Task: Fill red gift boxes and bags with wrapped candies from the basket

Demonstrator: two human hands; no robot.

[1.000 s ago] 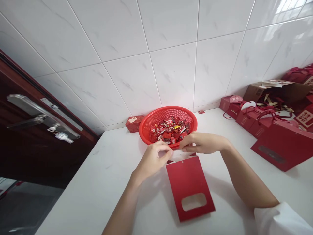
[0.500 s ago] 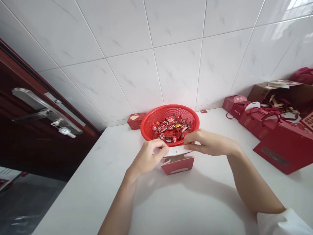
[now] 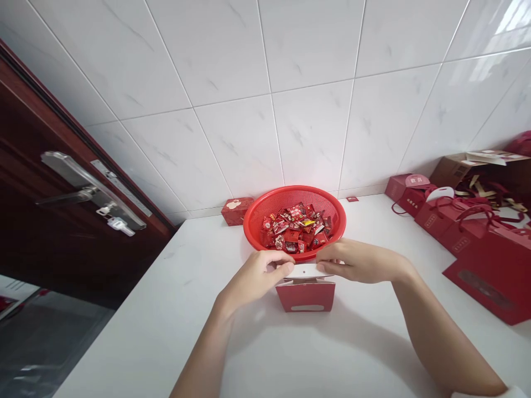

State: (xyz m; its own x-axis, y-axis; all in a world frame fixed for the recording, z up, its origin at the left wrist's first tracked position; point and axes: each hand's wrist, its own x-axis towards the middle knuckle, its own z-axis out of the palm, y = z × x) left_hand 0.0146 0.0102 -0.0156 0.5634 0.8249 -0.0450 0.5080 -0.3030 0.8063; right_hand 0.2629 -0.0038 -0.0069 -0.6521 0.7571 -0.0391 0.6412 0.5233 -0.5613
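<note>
A small red gift box (image 3: 307, 297) stands upright on the white counter, its white-lined top flap lifted at the back. My left hand (image 3: 265, 275) pinches the left end of that flap between thumb and fingers. At the flap's right end, my right hand (image 3: 352, 261) grips in the same way. A small dark hole shows in the flap between my hands. Just behind the box sits a red plastic basket (image 3: 253, 232) holding many wrapped candies (image 3: 296, 224). The inside of the box is mostly hidden.
Another red box (image 3: 236, 213) stands left of the basket by the tiled wall. To the right are several red gift bags (image 3: 440, 218) and a cardboard box (image 3: 452, 168) with ribbons. A small red packet (image 3: 352, 199) lies near the wall. A dark door (image 3: 62, 237) borders the counter's left.
The flap has tipped forward and lower, so the box's opening looks narrower. Both hands keep hold of it. The whole view has shifted slightly, with things appearing lower and further right.
</note>
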